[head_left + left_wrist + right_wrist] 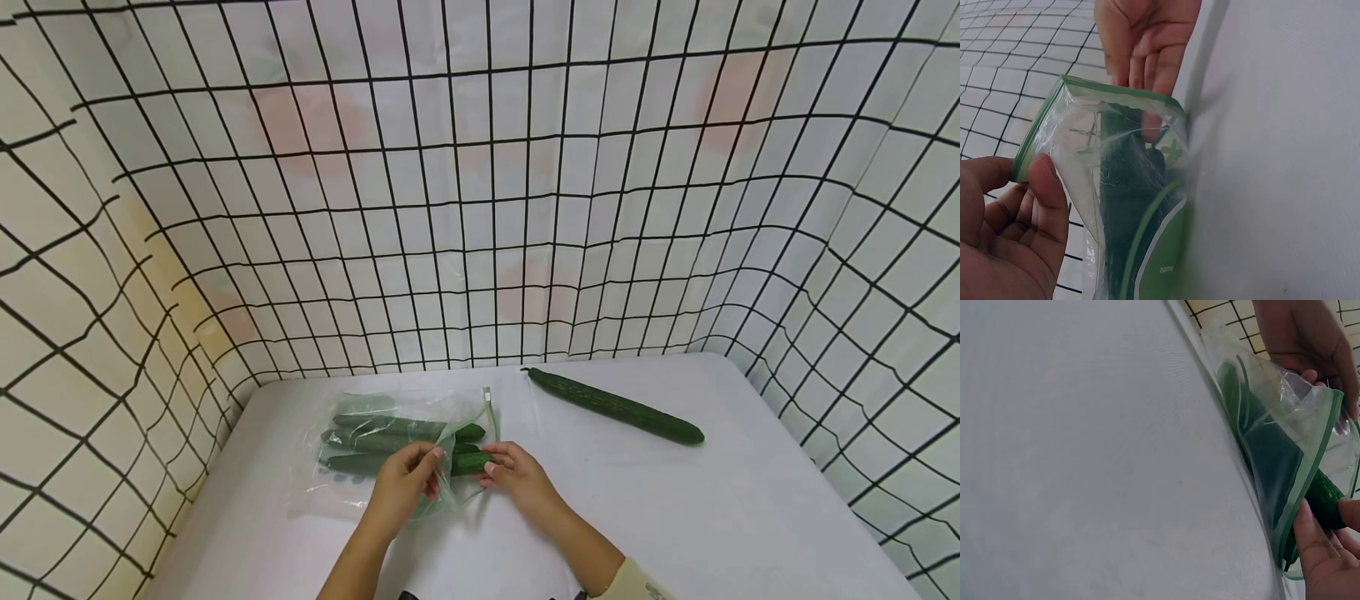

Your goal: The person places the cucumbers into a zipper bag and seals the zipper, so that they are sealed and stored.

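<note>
A clear zip bag (315, 492) with a green-edged mouth lies on its side, several cucumbers inside it. My left hand (403, 486) pinches the rim of the bag's mouth between thumb and fingers, as the left wrist view shows. At the opening, my right hand (522, 482) holds the end of the nearest cucumber (1325, 499), its thumb on one side and fingers on the other. Most of that cucumber is inside the bag, behind the film. A single long cucumber (615, 406) lies outside, beyond my right hand.
The white table (675, 533) is enclosed at the back and sides by black wire grid (495, 200) with pale sheeting behind it. The loose cucumber lies slantwise, its stem end near the back edge.
</note>
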Tool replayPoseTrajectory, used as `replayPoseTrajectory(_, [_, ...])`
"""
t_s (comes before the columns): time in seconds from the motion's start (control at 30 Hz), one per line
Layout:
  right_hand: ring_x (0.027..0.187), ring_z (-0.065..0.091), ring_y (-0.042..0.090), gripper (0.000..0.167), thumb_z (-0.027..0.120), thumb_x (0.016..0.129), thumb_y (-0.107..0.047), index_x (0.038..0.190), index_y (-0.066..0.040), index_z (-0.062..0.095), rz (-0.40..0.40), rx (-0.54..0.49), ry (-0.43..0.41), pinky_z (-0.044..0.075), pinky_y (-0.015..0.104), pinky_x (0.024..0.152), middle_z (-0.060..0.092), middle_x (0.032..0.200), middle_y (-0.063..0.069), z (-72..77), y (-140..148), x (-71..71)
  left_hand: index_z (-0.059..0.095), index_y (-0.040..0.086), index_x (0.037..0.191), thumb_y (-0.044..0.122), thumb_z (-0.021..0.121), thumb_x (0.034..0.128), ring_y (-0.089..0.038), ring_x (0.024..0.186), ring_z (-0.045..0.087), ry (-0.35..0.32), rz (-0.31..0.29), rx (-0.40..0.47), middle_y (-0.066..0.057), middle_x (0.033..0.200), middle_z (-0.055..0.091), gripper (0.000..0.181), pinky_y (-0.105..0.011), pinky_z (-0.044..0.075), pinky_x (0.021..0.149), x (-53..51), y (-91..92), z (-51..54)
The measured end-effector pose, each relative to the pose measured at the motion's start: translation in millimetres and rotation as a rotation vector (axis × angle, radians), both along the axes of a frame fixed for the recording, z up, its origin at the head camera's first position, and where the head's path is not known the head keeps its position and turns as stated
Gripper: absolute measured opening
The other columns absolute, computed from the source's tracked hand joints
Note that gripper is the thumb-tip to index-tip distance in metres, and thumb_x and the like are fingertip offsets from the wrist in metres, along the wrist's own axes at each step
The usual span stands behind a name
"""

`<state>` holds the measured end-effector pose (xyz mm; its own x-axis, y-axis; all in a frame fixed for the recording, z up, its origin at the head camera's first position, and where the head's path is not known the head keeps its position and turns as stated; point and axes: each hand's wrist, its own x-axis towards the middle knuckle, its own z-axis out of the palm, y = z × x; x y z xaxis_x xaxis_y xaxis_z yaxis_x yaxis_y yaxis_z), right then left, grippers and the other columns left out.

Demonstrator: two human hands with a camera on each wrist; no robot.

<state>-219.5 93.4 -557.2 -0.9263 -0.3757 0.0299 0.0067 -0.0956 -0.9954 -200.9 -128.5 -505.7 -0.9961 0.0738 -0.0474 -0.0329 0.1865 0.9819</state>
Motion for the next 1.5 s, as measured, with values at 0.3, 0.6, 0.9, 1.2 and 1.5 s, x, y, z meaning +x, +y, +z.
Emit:
replayPoseTrajectory(0.3, [0.101, 0.072, 0.024, 0.037, 0.065, 0.098, -0.008, 0.127, 0.012, 0.056, -0.037, 0.038, -0.07, 0.061, 0.03, 0.09, 0.067, 0.116, 0.023, 0.2, -1.4, -0.1, 0.068, 0.001, 0.103, 0.03, 0.066, 0.0991, -0.016, 0.063, 0.062, -0.008, 0.007, -0.008, -0.008, 0.076, 0.062, 0.03, -0.027, 0.058, 0.058, 0.8, -0.3, 1.0])
replayPoseTrajectory(0.6, [0.093, 0.069, 0.007, 0.033, 0.075, 0.091, -0.02, 0.119, -0.002, 0.072, -0.055, 0.238, 0.004, 0.059, 0.02, 0.082, 0.075, 0.107, 0.011, 2.3, -3.1, -1.5, 0.068, 0.001, 0.103, 0.029, 0.065, 0.1, -0.016, 0.062, 0.062, -0.005, 0.008, -0.01, -0.006, 0.075, 0.062, 0.028, -0.027, 0.058, 0.058, 0.5, -0.4, -0.7])
replayPoseTrajectory(0.9, [0.096, 0.069, 0.007, 0.032, 0.072, 0.095, -0.03, 0.122, -0.012, 0.074, -0.07, 0.424, 0.078, 0.056, 0.015, 0.076, 0.073, 0.124, 0.008, 3.1, -5.5, -4.0, 0.069, 0.001, 0.103, 0.029, 0.065, 0.1002, -0.015, 0.061, 0.061, 0.004, 0.013, -0.014, -0.007, 0.075, 0.063, 0.028, -0.027, 0.058, 0.057, 0.3, 0.4, 0.3])
replayPoseTrajectory(1.2, [0.103, 0.071, 0.019, 0.033, 0.067, 0.098, -0.018, 0.126, -0.002, 0.069, -0.041, 0.391, 0.116, 0.057, 0.016, 0.081, 0.072, 0.121, 0.017, 0.2, -1.7, -0.9, 0.069, 0.001, 0.104, 0.028, 0.066, 0.0991, -0.016, 0.06, 0.06, -0.005, 0.036, -0.001, -0.009, 0.075, 0.063, 0.028, -0.027, 0.056, 0.055, 0.8, 2.4, 1.9])
replayPoseTrajectory(1.5, [0.109, 0.071, 0.02, 0.033, 0.068, 0.097, -0.018, 0.126, -0.002, 0.068, -0.105, 0.321, 0.124, 0.055, 0.013, 0.085, 0.072, 0.122, 0.014, 5.9, 4.3, 2.5, 0.069, 0.001, 0.102, 0.028, 0.067, 0.0984, -0.014, 0.06, 0.06, -0.003, 0.033, -0.002, -0.007, 0.074, 0.062, 0.027, -0.026, 0.056, 0.055, 0.9, 1.9, 1.9])
